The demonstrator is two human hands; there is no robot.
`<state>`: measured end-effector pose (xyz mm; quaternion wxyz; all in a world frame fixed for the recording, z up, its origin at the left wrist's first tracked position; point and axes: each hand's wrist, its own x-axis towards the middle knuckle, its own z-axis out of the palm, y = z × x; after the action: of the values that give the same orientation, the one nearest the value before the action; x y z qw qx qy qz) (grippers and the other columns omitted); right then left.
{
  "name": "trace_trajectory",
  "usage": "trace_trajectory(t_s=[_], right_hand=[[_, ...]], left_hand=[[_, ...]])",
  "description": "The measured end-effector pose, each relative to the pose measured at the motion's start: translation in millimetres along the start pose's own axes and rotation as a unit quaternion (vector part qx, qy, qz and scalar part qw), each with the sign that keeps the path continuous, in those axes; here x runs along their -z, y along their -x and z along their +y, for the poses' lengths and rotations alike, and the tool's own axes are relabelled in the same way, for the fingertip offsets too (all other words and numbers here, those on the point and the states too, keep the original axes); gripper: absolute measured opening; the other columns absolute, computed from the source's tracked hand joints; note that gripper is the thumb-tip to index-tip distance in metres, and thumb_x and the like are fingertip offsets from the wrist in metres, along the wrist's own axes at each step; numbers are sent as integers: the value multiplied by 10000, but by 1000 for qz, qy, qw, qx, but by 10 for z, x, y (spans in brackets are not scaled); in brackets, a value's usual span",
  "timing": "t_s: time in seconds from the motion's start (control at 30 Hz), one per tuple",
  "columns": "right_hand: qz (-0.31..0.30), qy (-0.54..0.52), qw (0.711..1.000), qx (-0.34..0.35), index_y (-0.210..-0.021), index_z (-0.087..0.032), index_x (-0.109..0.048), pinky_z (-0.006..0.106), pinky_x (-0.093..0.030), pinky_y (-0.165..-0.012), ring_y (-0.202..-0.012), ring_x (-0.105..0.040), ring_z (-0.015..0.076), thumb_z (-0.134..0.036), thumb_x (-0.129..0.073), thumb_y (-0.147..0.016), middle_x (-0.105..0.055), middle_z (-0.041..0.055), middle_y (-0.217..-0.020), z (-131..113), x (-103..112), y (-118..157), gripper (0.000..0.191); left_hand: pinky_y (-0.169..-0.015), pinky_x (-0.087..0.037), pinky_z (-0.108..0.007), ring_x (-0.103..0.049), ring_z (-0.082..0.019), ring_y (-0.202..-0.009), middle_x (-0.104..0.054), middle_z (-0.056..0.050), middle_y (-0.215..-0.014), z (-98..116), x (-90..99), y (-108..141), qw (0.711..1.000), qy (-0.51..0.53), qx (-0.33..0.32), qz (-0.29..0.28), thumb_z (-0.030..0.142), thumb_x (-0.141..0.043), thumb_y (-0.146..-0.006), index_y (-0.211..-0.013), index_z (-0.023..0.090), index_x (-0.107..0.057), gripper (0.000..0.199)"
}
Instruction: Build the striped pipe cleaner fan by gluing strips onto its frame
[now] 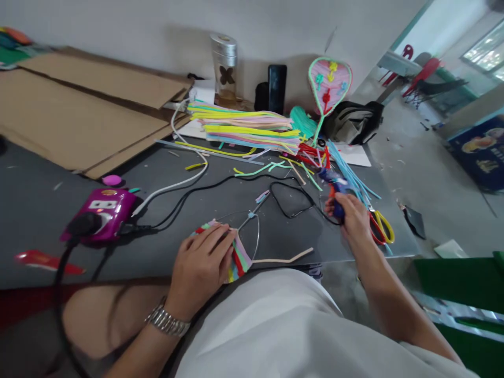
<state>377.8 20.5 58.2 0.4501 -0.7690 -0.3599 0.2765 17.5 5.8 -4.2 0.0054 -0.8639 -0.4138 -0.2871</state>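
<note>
My left hand [205, 257] lies over a fan-shaped piece of striped pipe cleaners [240, 257] at the table's near edge. Its fingers are stretched out flat across the piece, covering much of it. A thin wire frame with a stem [255, 212] extends from the piece, and a bent peach pipe cleaner [283, 259] sticks out to the right. In my right hand [352, 212] is a blue glue gun [337, 197], its black cord trailing left over the table. The fingers are wrapped round its handle. Scissors [381, 228] with yellow and red handles lie beside my right wrist.
Bundled pipe cleaners [248, 123] lie at the back, near a finished pipe-cleaner fan [329, 84], a bottle [225, 68] and a phone [277, 88]. Cardboard sheets [79, 121] cover the back left. A purple power socket [104, 212] and red cutter [49, 261] sit left.
</note>
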Motion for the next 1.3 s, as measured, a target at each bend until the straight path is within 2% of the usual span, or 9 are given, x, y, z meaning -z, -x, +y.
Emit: trace_trajectory(t_s=[0.1,0.17,0.23,0.37,0.47,0.6,0.7,1.0,1.3], right_hand=[[-131,-174,976,4,-817,-220,-642,252,-411,-448,-485,-537,109,-465,-753,-695,-696,9,-743,-222,-1,79,295],[-258,-169,951,-7,-805,-223,-655,245,-309,-373,-376,-414,79,-449,-725,-773,-683,-1,-683,-336,-74,116,239],[-323,-113,939,19,-836,-222,-693,258,-331,-374,-370,-430,88,-478,-714,-837,-710,16,-692,-404,-222,162,257],[-369,64,908,185,-883,-232,-736,304,-471,-489,-561,-617,172,-528,-763,-845,-757,58,-799,-448,-638,294,300],[-416,142,837,325,-793,-235,-686,318,-481,-579,-632,-622,193,-512,-721,-888,-698,41,-728,-467,-903,317,295],[-431,240,723,484,-927,-193,-662,286,-436,-626,-695,-635,178,-470,-601,-998,-699,56,-808,-493,-1061,234,293],[-422,270,683,531,-964,-176,-649,277,-421,-631,-733,-647,183,-484,-559,-1027,-703,76,-839,-492,-1081,192,328],[-427,260,661,560,-862,-195,-597,268,-349,-580,-637,-564,153,-433,-544,-1030,-628,24,-742,-472,-1159,165,296],[-447,273,655,544,-868,-203,-590,270,-349,-585,-636,-556,156,-419,-558,-1016,-615,21,-748,-468,-1208,107,263]], left_hand=[[-940,-451,-418,-681,-269,-1207,-747,-93,-1297,35,7,9,1000,8,21,-11,187,-579,-982,-1259,213,-709,307],[-960,-447,-415,-673,-258,-1221,-747,-93,-1297,52,4,11,999,12,35,-9,189,-572,-990,-1257,204,-709,301],[-964,-447,-420,-658,-261,-1246,-744,-94,-1305,54,-5,15,999,13,42,-17,199,-565,-996,-1257,195,-708,297],[-970,-462,-433,-628,-268,-1285,-728,-96,-1341,42,-16,36,998,15,44,-31,213,-559,-1012,-1289,181,-691,308],[-977,-494,-464,-630,-296,-1251,-722,-114,-1346,46,-12,48,998,19,45,-37,210,-567,-1000,-1296,156,-690,325],[-973,-545,-493,-648,-316,-1202,-729,-144,-1321,64,-3,43,998,25,47,-35,193,-560,-991,-1297,123,-691,340],[-1010,-564,-501,-643,-318,-1243,-731,-160,-1306,68,-8,38,998,33,50,-32,187,-555,-996,-1285,119,-695,328],[-1067,-589,-484,-669,-314,-1262,-730,-186,-1288,37,9,22,998,47,32,-15,172,-555,-995,-1263,87,-689,311],[-1087,-580,-508,-637,-332,-1310,-705,-193,-1334,-7,65,56,996,79,31,-41,333,-552,-1026,-1310,84,-667,394]])
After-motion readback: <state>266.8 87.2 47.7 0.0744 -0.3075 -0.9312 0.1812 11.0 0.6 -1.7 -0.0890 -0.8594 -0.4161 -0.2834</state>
